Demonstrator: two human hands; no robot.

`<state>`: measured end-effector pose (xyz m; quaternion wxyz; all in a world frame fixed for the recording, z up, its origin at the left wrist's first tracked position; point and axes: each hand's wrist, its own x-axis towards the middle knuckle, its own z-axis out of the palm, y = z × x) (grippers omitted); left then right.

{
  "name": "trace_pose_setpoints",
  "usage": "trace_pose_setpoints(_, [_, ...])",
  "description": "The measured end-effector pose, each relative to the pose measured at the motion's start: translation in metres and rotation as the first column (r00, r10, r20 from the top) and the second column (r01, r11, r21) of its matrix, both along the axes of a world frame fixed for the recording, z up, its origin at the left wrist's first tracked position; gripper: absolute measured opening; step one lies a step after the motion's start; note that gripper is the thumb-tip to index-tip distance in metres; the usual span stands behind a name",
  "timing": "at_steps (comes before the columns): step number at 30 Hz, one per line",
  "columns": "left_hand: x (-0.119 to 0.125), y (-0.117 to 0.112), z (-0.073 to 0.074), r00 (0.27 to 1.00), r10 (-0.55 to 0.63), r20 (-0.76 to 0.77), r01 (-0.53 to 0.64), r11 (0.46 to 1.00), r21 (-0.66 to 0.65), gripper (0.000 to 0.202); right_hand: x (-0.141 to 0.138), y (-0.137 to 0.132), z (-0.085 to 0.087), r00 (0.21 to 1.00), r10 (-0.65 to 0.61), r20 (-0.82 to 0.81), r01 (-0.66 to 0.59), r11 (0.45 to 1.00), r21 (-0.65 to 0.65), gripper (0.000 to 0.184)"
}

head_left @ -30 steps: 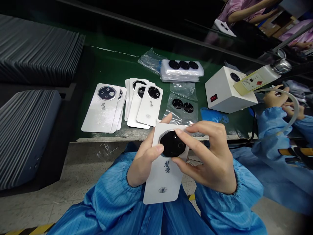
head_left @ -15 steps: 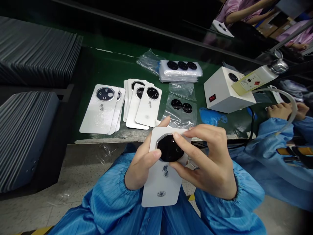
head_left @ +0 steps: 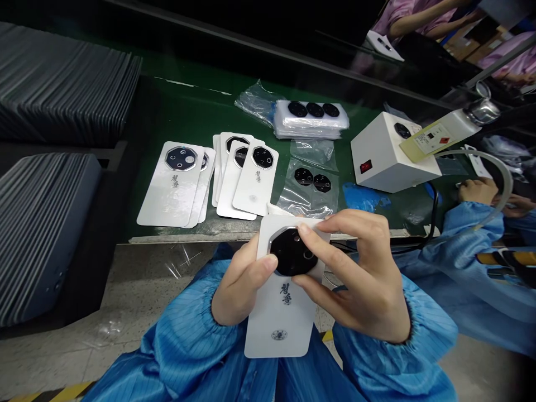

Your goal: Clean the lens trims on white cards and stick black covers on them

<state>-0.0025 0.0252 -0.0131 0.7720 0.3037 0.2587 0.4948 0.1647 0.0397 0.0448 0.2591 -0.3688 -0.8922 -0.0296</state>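
A white phone back cover [head_left: 278,312] with dark lettering and a round emblem is held over my lap, close to the bench's front edge. My left hand [head_left: 240,285] grips its left side, the thumb resting against the black octagonal camera lens cover [head_left: 288,258] in the upper part. With the index finger at the lens cover's top and the thumb at its lower rim, my right hand [head_left: 360,273] is closed on that lens cover. The fingers behind the back cover are hidden. Two loose lens covers [head_left: 312,180] lie on a clear plastic sheet beyond my hands.
Several white back covers [head_left: 257,190] lie overlapping on the green bench. Behind stands a stack of clear trays [head_left: 310,128] bearing black lens covers. A white box [head_left: 381,159] with a bottle [head_left: 435,139] is at right. Racked grey panels [head_left: 37,223] fill the left. A co-worker's hand [head_left: 479,191] shows at right.
My left fingertip, seen above the back cover's top edge before, is now out of sight. Both hands stay on the same parts; the view has shifted slightly.
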Motion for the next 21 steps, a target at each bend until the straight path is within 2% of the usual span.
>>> trace_pose_setpoints(4, [-0.002, -0.002, 0.0034, 0.999, 0.01, -0.047, -0.012, 0.999, -0.045, 0.037, -0.0006, 0.0002, 0.0014, 1.0, -0.003, -0.002, 0.003, 1.0, -0.007, 0.045])
trace_pose_setpoints(9, [-0.0029, -0.0023, 0.0084, 1.0, -0.019, 0.009, 0.019, 1.0, -0.004, 0.032, -0.0009, -0.0023, 0.0043, 1.0, -0.003, -0.014, 0.003, 1.0, -0.021, 0.046])
trace_pose_setpoints(16, [-0.0051, -0.0014, 0.0076, 0.999, -0.025, -0.043, 0.03, 0.993, 0.115, 0.037, -0.0015, -0.0033, 0.0063, 1.0, -0.011, -0.012, 0.011, 1.0, -0.02, 0.044])
trace_pose_setpoints(21, [-0.0068, -0.0012, 0.0092, 0.995, -0.046, -0.087, 0.059, 0.987, 0.147, 0.041, -0.0004, -0.0058, 0.0061, 1.0, -0.022, -0.017, 0.022, 1.0, -0.01, 0.044])
